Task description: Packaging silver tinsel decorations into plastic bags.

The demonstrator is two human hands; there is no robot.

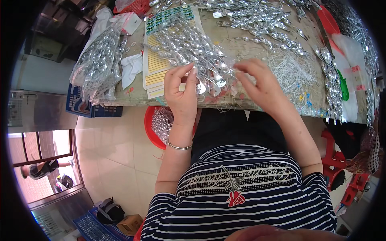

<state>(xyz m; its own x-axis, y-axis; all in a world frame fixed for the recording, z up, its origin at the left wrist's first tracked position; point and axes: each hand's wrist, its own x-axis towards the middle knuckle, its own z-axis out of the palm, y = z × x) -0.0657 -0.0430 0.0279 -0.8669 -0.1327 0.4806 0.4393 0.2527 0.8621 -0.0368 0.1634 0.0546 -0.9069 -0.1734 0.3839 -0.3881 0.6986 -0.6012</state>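
While the left hand [181, 89] pinches a small shiny metal spoon blade [200, 86] at the table's [241, 48] near edge and the right hand [259, 82] hovers half-curled, seemingly empty, the blade looks light, stiff, slippery, best gripped by its rim.

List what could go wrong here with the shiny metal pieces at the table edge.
The left hand and right hand work a pile of silver pieces near the table edge; loose ones may slide off towards the red basin or floor. The white wire tangle beside the right hand could snag fingers or pieces.
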